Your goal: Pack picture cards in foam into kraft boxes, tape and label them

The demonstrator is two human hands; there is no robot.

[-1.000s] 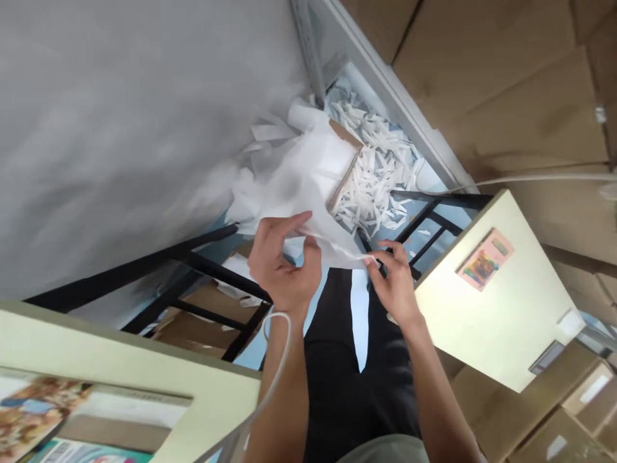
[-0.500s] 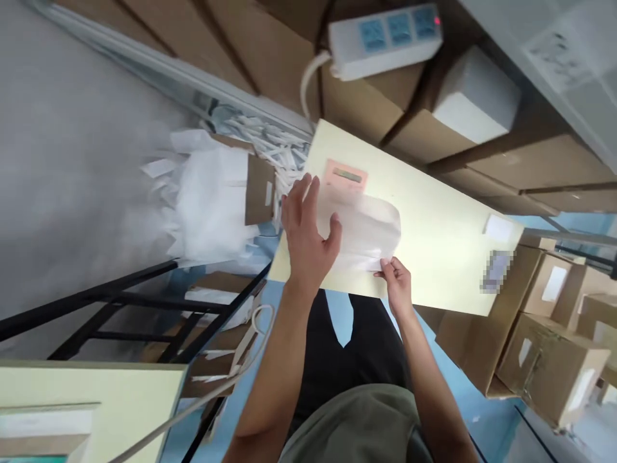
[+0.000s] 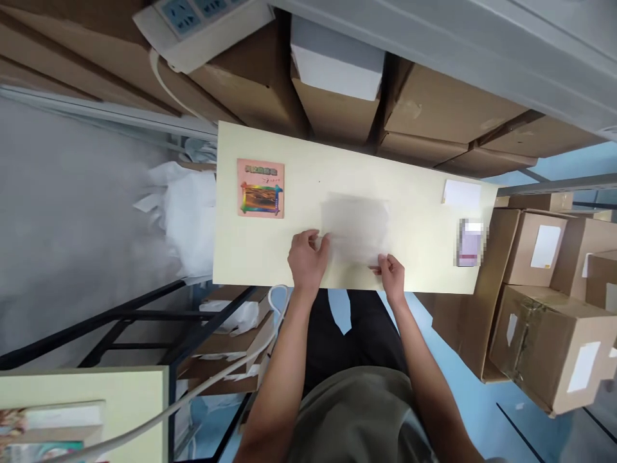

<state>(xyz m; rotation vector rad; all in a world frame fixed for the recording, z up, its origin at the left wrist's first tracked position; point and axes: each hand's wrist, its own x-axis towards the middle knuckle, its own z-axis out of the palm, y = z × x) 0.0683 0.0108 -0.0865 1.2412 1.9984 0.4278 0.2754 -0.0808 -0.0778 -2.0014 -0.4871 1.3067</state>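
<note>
A thin, translucent whitish sheet or sleeve (image 3: 357, 225) lies over the middle of the pale yellow tabletop (image 3: 419, 257); I cannot tell which it is. My left hand (image 3: 308, 257) is at its left edge, fingers curled and thumb against the sheet. At the lower right corner, my right hand (image 3: 393, 273) pinches the sheet between thumb and fingers. To the left, apart from both hands, rests a pink booklet (image 3: 261, 188) with a rainbow-framed picture on its cover.
A white card (image 3: 461, 193) and a blurred-out purple item (image 3: 470, 243) lie at the table's right end. Cardboard boxes (image 3: 429, 103) line the back; more boxes (image 3: 544, 341) stand at right. A power strip (image 3: 207, 32) sits at upper left. A cable (image 3: 241, 370) crosses below left.
The sheet has moved right along the table, uncovering the pink booklet. My left hand, spread before, has lowered and curled at the sheet's left edge. The view has turned.
</note>
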